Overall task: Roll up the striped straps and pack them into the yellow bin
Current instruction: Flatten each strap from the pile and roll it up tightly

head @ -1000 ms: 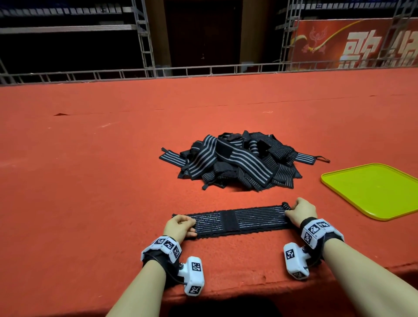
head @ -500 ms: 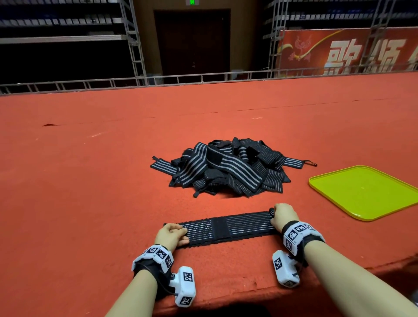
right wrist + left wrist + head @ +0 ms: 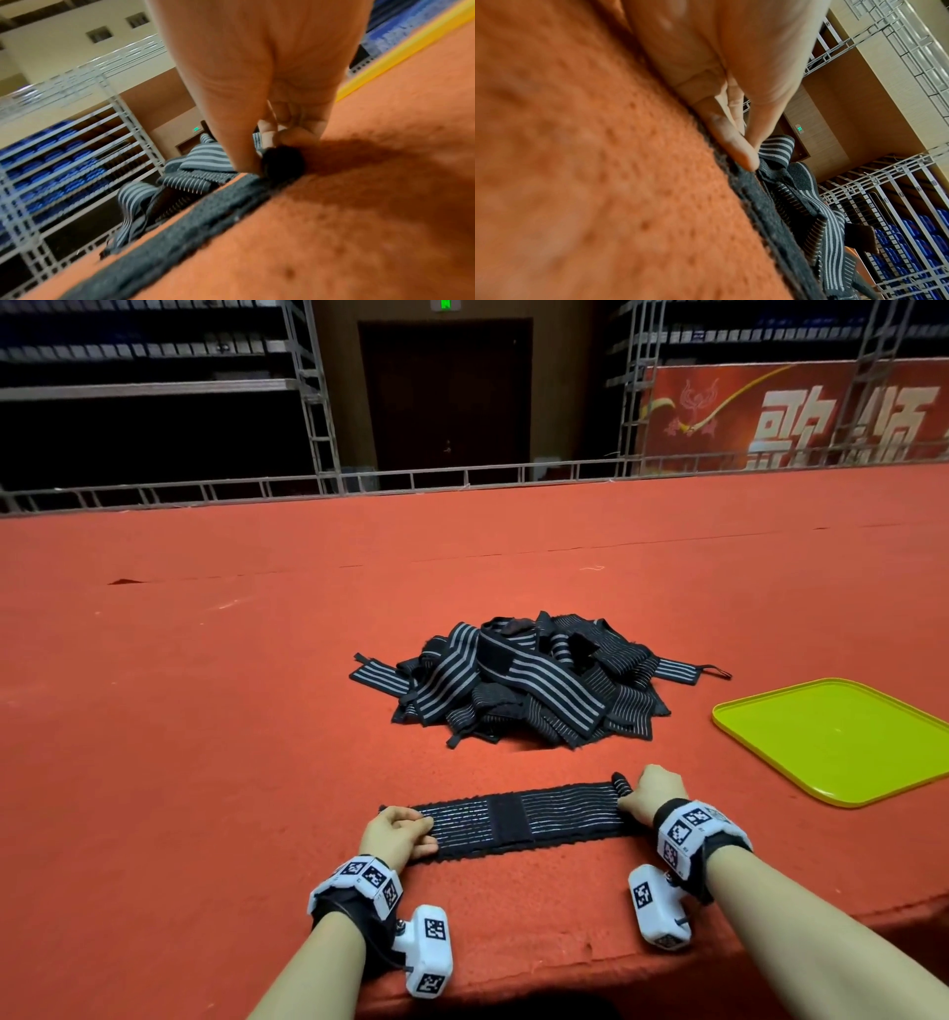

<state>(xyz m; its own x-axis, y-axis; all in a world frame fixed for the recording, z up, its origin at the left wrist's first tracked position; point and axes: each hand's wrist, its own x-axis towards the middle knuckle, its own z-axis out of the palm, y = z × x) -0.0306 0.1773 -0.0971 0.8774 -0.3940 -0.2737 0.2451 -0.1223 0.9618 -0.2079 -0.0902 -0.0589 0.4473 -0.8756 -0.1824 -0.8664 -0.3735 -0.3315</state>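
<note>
- One striped strap (image 3: pixel 518 816) lies flat and stretched out across the red carpeted surface (image 3: pixel 205 711), close to its near edge, running left to right between the two hands.
- Its right end is wound into a small tight roll (image 3: pixel 621 784); in the right wrist view the roll (image 3: pixel 284 162) sits on the carpet against the fingertips.
- The right hand (image 3: pixel 649 796) has fingers and thumb curled around that roll, gripping it.
- The left hand (image 3: pixel 398 834) rests on the strap's left end, its fingers bent and pressing the fabric down onto the carpet; in the left wrist view a fingertip (image 3: pixel 741 156) lies on the dark strap edge.
- The pile of loose straps (image 3: pixel 524 683) sits just beyond the stretched strap, toward the middle of the surface, tangled and unrolled.
- The yellow bin (image 3: pixel 842 742), shallow like a tray, lies to the right of the pile, apart from it, with no straps inside.
- Both wrists carry white marker-covered camera units (image 3: pixel 429 950).
- Metal railing (image 3: pixel 462 480) runs along the far edge.
</note>
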